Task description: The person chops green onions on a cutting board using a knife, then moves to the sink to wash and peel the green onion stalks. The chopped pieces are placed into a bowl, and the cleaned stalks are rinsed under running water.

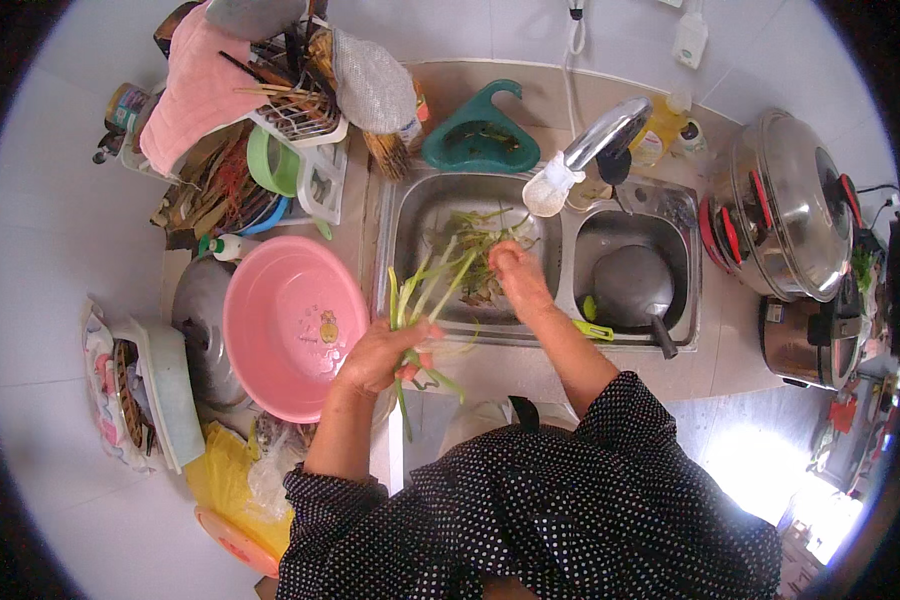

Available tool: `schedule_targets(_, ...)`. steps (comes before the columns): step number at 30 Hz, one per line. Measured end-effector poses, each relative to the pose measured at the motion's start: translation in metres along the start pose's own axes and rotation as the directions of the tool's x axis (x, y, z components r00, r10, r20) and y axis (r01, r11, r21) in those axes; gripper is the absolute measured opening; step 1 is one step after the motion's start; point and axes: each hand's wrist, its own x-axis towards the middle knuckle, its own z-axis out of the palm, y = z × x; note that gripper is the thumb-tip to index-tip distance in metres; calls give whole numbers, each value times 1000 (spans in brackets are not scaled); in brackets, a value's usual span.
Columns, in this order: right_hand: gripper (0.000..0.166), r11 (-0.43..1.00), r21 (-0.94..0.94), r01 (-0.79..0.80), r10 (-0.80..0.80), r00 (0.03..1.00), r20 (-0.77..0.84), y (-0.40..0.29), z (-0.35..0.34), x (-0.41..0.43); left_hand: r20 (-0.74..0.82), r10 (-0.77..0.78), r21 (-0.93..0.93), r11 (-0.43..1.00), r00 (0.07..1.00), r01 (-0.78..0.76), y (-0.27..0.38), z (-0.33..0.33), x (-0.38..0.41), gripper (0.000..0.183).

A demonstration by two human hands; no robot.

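Note:
A small bunch of scallions (422, 294) is gripped in my left hand (382, 356), which hovers at the front left corner of the sink. Their pale stalks point up over the left basin, and the green leaves hang below my fingers. My right hand (521, 277) is over the left basin (429, 214), its fingers curled and blurred. Whether it pinches something cannot be made out. Beneath it, plant trimmings (474, 289) and wilted leaves lie on the steel bottom. A pink plastic basin (270, 322) with wet patches inside stands to the left of my left hand.
A chrome faucet (607, 131) with a cloth-wrapped spout overhangs the sink. The right basin holds a dark long-handled pan (630, 285); a green-handled tool (592, 330) rests on its front rim. Behind stands a teal drain basket (484, 139). A large steamer pot (784, 210) is at right.

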Motion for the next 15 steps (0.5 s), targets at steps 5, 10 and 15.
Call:
schedule_targets(5,22,766,-529,365,-395,917,61,4,-23,-6,49,-21,129,992,999,14,3,0,-3,32)
schedule_targets(10,23,701,-631,333,-332,935,125,-50,-37,-23,88,-18,184,983,996,2,6,3,-8,36)
schedule_targets(15,19,689,-230,688,-614,722,319,-72,-13,-29,123,-25,312,950,992,-14,4,2,-5,39)
